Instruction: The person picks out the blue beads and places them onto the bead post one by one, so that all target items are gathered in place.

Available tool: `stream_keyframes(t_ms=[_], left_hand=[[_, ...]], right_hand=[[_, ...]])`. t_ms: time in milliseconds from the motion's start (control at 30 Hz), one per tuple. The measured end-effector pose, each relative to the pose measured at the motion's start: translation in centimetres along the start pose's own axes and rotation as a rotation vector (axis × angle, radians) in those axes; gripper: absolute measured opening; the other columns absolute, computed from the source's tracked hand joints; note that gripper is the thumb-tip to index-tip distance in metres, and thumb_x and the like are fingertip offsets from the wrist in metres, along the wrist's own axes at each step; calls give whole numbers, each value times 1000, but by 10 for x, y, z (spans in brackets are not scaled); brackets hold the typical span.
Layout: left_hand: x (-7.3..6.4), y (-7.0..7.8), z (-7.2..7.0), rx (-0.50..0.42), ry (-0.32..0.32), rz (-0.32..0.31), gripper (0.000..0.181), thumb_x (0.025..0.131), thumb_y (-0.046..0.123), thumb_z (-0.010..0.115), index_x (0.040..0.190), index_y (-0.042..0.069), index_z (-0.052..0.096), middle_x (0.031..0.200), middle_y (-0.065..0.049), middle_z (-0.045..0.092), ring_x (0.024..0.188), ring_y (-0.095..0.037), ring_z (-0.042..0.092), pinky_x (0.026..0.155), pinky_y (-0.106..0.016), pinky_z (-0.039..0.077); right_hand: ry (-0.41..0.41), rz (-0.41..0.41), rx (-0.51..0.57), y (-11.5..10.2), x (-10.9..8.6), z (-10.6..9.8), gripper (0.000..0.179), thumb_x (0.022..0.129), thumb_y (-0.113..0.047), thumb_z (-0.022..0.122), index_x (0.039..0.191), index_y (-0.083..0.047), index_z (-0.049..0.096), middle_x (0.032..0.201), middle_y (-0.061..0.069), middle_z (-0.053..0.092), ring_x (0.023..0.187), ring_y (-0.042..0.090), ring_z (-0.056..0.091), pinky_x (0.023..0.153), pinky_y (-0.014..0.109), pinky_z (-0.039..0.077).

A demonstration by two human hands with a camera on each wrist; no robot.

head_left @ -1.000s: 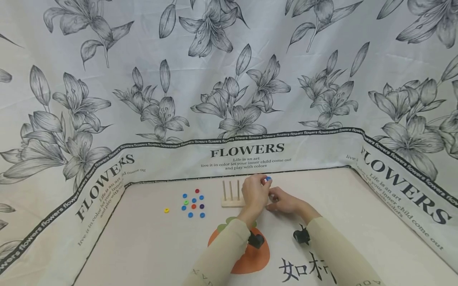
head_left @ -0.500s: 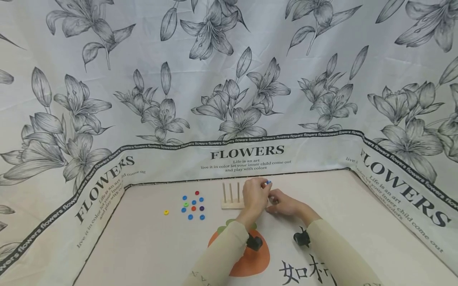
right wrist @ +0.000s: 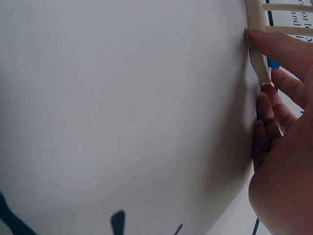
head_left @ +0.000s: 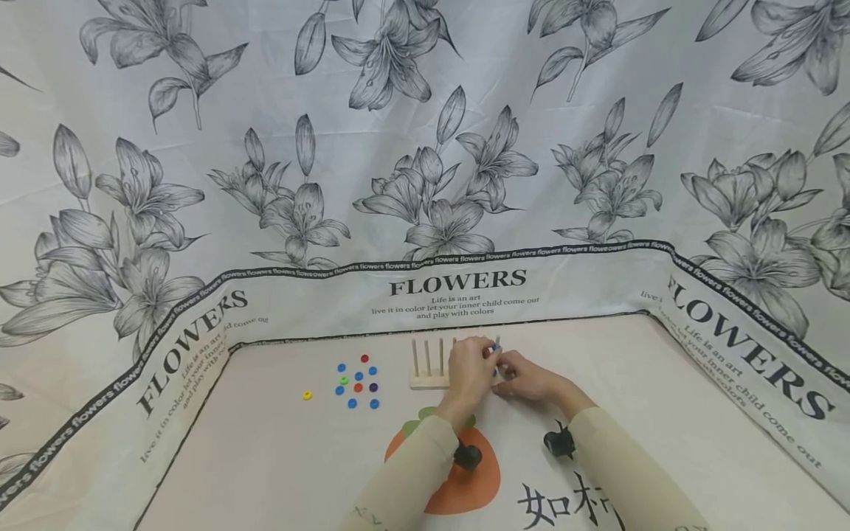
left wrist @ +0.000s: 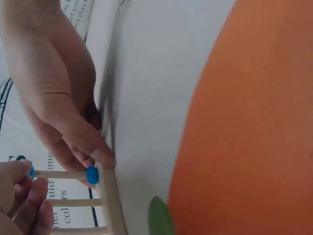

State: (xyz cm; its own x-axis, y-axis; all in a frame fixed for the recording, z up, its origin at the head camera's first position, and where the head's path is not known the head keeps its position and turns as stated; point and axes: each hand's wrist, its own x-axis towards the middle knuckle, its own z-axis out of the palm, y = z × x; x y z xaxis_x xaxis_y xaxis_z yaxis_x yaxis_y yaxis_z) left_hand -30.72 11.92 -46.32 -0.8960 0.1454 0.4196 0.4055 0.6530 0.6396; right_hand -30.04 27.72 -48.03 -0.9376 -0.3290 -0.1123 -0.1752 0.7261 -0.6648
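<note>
Bead shift: held blue bead [left wrist: 32, 172] sits slightly lower than 0.5 s earlier; the tip of the end peg [left wrist: 61, 174] now shows above it.
Left hand [head_left: 470, 369]: fingertips pinched together on that bead.
Right hand [head_left: 527, 376]: clamped on the base end of the wooden rack [head_left: 428, 383].
Done: 1 seated blue bead [left wrist: 92, 175] on the end peg.
Left, as judged: held bead to seat; 11 loose beads [head_left: 358, 387] beside the rack; 3 visible bare pegs [head_left: 428, 358].

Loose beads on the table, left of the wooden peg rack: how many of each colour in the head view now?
Blue beads: 6
Red bead: 1
Orange-red bead: 1
Green bead: 1
Purple bead: 1
Yellow bead: 1
Total: 11
</note>
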Motion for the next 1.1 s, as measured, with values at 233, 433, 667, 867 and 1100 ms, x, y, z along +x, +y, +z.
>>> stream_keyframes(t_ms=[233, 433, 667, 867, 1100], left_hand=[[-6, -8, 8, 10, -25, -28, 10, 88, 17, 81, 97, 13, 80, 68, 11, 62, 62, -1, 51, 54, -15, 42], [-9, -11, 12, -16, -50, -63, 12, 89, 17, 80, 100, 14, 80, 71, 11, 64, 65, 0, 55, 56, -16, 46], [-9, -10, 13, -10, -47, -63, 9, 88, 15, 81, 96, 13, 80, 70, 9, 66, 65, -1, 56, 56, -16, 46], [-12, -13, 11, -13, -71, -58, 6, 89, 12, 80, 94, 10, 80, 66, 8, 61, 59, -3, 51, 52, -17, 43], [-15, -16, 1, 42, -128, -45, 8, 89, 15, 80, 96, 11, 79, 65, 10, 56, 57, -4, 48, 51, -18, 39]], right_hand=[[10, 17, 11, -2, 1, 1, 56, 92, -22, 74, 142, -8, 54, 144, 20, 45, 127, 40, 47, 105, 62, 40], [3, 36, 26, -2, 1, 1, 55, 92, -22, 74, 142, -8, 54, 145, 19, 43, 128, 40, 46, 105, 62, 40], [6, 9, 24, 1, 3, 0, 58, 91, -22, 74, 143, -7, 53, 145, 20, 44, 128, 41, 46, 105, 62, 39], [17, 6, 16, 3, 5, 1, 58, 91, -24, 74, 142, -6, 54, 144, 20, 45, 127, 40, 47, 105, 60, 41], [20, -7, 25, 3, 4, 1, 52, 91, -22, 75, 137, -6, 57, 144, 20, 46, 126, 41, 47, 104, 60, 42]])
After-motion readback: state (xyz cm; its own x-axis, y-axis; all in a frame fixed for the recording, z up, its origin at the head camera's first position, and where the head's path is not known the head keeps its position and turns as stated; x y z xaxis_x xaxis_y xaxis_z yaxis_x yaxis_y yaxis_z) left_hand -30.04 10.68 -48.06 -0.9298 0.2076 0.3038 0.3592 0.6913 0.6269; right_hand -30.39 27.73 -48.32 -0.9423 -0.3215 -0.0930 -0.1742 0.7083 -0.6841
